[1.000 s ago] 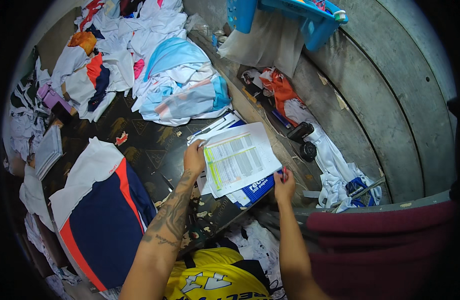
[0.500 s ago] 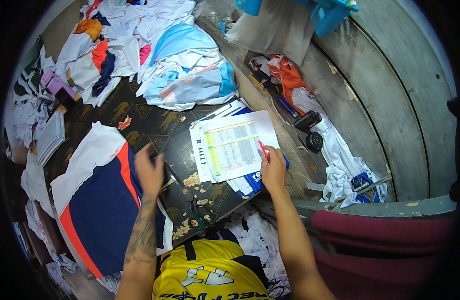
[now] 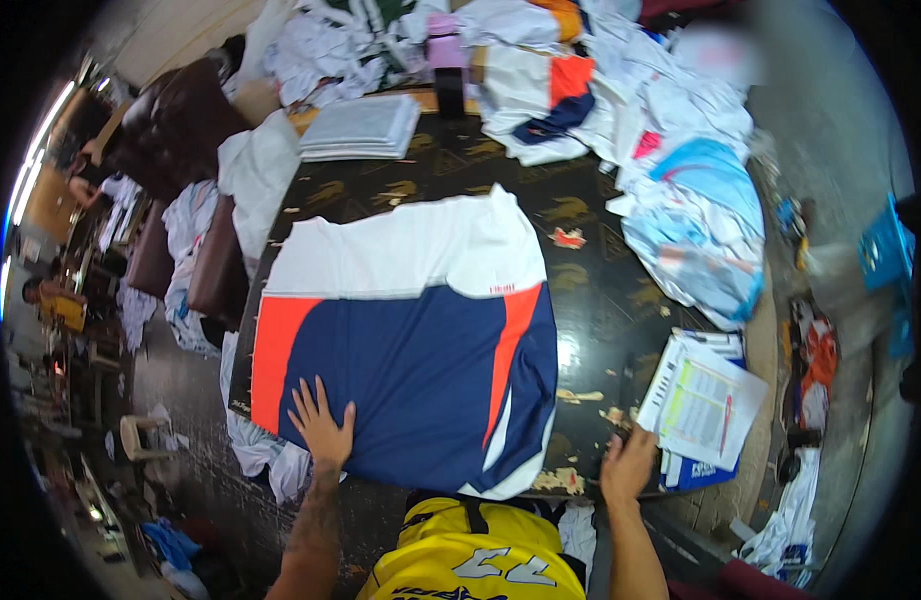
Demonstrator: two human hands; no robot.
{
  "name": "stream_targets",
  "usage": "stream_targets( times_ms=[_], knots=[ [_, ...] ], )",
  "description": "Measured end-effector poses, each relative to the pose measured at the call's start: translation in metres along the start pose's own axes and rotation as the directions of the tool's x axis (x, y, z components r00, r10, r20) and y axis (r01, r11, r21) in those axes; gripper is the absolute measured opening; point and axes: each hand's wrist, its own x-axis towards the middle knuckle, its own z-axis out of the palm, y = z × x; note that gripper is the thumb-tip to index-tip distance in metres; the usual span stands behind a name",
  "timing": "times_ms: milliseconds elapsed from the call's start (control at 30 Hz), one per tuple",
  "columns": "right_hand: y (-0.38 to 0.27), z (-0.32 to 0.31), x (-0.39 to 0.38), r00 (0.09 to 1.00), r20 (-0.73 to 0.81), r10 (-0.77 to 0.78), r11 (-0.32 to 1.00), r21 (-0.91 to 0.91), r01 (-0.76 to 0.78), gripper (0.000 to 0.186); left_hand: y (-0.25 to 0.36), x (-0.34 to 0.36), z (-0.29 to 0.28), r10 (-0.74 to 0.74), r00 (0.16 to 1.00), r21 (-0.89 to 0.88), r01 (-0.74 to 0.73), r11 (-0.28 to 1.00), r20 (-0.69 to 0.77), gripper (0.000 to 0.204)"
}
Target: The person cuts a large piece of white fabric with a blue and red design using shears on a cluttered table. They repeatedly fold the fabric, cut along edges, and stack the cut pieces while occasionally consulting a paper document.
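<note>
The left hand is lying open on the cloth — palm down, fingers spread, gripping nothing — and is touching its navy part near the orange strip on the left. The cloth is lying spread across the black table, right in front of the person, its white part pointing away. The right hand is resting just beside the left edge of the papers; whether its fingers are gripping anything, I cannot tell. The papers are covering part of a blue notebook (a red pen is lying on the top sheet). Beyond them a heap of white and light-blue fabric is sitting.
</note>
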Motion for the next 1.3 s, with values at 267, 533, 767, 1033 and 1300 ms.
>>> stream_targets(
  times_ms=[267, 533, 767, 1033, 1300],
  knots=[
    [-0.157, 0.069, -0.018, 0.69, 0.226, -0.687, 0.724, 0.139, 0.676, 0.05, -0.118, 0.081, -0.018, -0.199, 0.968, -0.093, 0.186, 0.978, -0.153, 0.075],
    [-0.07, -0.007, -0.142, 0.799, 0.601, 0.005, 0.992, -0.103, 0.072, 0.072, 0.023, 0.213, 0.033, 0.337, 0.941, -0.028, -0.336, 0.941, 0.036, 0.09],
    [-0.163, 0.026, -0.086, 0.887, 0.421, -0.191, 0.965, -0.086, 0.249, 0.073, -0.08, 0.297, 0.021, 0.092, 0.995, 0.112, -0.087, 0.99, -0.034, 0.086],
    [-0.204, 0.141, 0.137, 0.9, 0.271, -0.34, 0.863, -0.291, 0.414, 0.078, -0.076, 0.379, 0.055, 0.176, 0.982, 0.07, -0.171, 0.983, -0.074, 0.09],
    [-0.23, 0.079, 0.293, 0.803, -0.034, -0.595, 0.791, -0.201, 0.578, 0.067, 0.05, 0.482, 0.018, 0.411, 0.858, 0.051, -0.416, 0.908, -0.309, 0.076]
  ],
)
